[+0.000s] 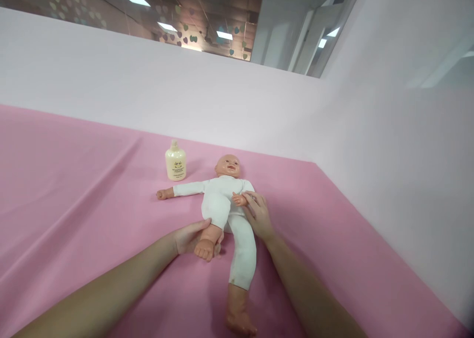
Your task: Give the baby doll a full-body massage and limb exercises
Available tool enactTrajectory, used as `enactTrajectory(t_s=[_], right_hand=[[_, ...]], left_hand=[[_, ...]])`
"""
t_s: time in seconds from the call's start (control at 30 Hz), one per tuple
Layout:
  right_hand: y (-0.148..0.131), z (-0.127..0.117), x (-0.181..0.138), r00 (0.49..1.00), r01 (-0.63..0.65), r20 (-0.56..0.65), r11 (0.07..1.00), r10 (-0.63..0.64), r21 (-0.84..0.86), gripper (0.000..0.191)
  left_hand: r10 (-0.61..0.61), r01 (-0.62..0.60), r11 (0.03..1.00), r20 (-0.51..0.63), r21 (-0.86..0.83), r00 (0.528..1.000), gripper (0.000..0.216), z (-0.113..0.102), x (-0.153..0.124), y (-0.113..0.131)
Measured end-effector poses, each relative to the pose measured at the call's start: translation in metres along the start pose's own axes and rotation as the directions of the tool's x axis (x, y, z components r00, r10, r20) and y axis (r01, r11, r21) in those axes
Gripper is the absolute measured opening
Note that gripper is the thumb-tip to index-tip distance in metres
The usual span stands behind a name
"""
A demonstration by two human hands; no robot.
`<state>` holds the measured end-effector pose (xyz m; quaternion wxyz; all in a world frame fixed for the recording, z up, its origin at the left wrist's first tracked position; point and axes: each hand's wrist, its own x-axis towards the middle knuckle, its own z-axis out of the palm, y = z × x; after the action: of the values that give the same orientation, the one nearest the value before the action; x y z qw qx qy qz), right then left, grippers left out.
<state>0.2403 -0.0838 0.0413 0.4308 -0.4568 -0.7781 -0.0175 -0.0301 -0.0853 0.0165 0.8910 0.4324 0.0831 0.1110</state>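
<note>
Doll [218, 186] is on its back on the pink cloth [92, 195], head toward the white wall [122, 86], feet toward the person. White suit, bare head, hands and feet. One leg is bent up, the other lies straight toward the person. One arm is stretched out sideways to the left, the other is folded over the belly.

Left hand [190, 235] is holding the doll by the bent leg: thumb on the trouser leg near the hem, fingers round the far side of the shin. Right hand [258, 213] is at the doll's other side, fingertips touching the wrist of the folded arm; from where I stand, can't tell if it's gripping or just resting there.

Cream bottle [176, 163] stands upright on the cloth, beyond the outstretched arm, apart from the doll. Dark print on its front, too small to read. Above the wall: window [207, 17] with heart shapes and lit ceiling panels showing in it.
</note>
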Motion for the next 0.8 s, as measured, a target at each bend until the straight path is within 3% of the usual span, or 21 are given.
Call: enactTrajectory(t_s=[0.13,0.23,0.33,0.53,0.8], right_hand=[[-0.002,0.000,0.000,1.000,-0.022,-0.003,0.999,0.022,0.023,0.042],[-0.001,0.000,0.000,0.997,-0.074,-0.033,0.995,0.076,0.073,0.042],[0.004,0.002,-0.001,0.980,-0.167,-0.079,0.970,0.183,0.175,0.043],[0.017,0.008,0.001,0.864,-0.373,-0.097,0.758,0.494,0.535,0.056],[0.024,0.001,0.010,0.745,-0.354,-0.205,0.637,0.635,0.685,0.072]], left_hand=[[0.007,-0.010,0.998,0.056,0.058,0.998,0.067,0.008,-0.002,0.003],[-0.014,-0.007,0.992,0.173,0.123,0.985,0.064,0.015,-0.004,0.004],[-0.120,0.058,0.978,0.311,0.201,0.943,0.060,0.020,-0.004,0.004],[-0.231,0.112,0.952,0.429,0.284,0.873,0.054,0.025,0.000,0.005],[-0.325,0.198,0.933,0.469,0.300,0.821,0.046,0.037,0.000,0.010]])
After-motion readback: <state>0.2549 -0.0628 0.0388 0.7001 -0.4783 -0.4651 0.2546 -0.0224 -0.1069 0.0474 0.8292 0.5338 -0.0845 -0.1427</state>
